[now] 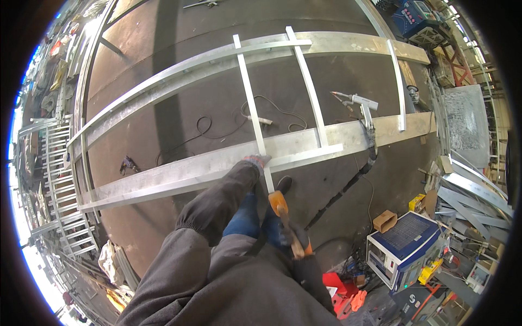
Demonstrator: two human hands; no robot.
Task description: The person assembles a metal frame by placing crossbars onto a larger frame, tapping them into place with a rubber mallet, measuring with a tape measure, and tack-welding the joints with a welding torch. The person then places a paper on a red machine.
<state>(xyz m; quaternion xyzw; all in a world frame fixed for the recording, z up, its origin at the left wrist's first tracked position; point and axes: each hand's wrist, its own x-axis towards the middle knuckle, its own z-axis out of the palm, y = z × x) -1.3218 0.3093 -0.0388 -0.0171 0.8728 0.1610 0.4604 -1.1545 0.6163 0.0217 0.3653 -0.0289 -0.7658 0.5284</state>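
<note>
My gloved left hand (258, 161) grips a silver square metal bar (250, 103) where it crosses the near long rail (190, 176). The near end of this bar sticks out past the rail, toward me. In my right hand (296, 240), also gloved, is the wooden handle of a mallet. The orange mallet head (278, 203) is right at the bar's near end; whether they touch I cannot tell. Another crossbar (309, 87) lies to the right, spanning the near rail and the far long rail (179, 68). A shorter crossbar (397, 87) sits farther right.
A welding torch (359, 100) rests on the near beam, its dark cable (340, 190) hanging toward me. A power tool (129, 164) and thin cord (204, 130) lie between the beams. A blue-and-white machine (405, 247) stands near right; metal offcuts (470, 201) are piled beyond.
</note>
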